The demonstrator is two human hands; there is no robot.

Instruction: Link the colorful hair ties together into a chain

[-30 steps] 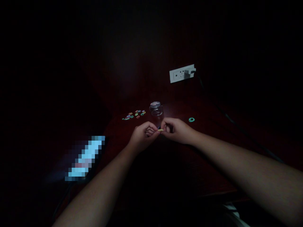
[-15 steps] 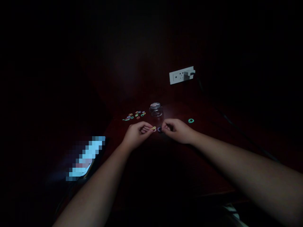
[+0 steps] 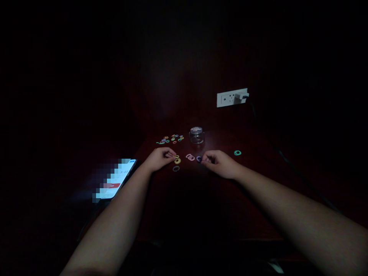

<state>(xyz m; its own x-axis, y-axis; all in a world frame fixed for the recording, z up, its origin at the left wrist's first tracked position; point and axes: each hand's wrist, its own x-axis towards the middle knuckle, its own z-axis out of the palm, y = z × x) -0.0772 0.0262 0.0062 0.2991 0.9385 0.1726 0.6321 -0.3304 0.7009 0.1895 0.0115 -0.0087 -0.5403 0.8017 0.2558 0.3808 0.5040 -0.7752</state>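
My left hand (image 3: 162,158) is closed in a pinch on a yellow ring (image 3: 176,156), beside another yellow ring (image 3: 177,161) on the dark table. Below them lies a dull green ring (image 3: 176,168). Pink rings (image 3: 190,157) overlap between my two hands. My right hand (image 3: 217,163) has its fingers pinched at a purple ring (image 3: 199,159); its fingertips are dim. Behind the pink rings stands a clear lidded jar (image 3: 197,136). Several coloured rings (image 3: 173,139) lie scattered left of the jar. A green ring (image 3: 237,152) is right of my right hand.
A lit phone (image 3: 116,182) is at the table's left edge, beside my left forearm. On the wall behind is a white socket panel (image 3: 227,99) with a plug (image 3: 242,96) in it. A dark cable runs down at the right.
My left hand has moved left with the yellow ring, away from my right hand. Pink rings and a dull green ring now show between and below the hands. The camera view has shifted.
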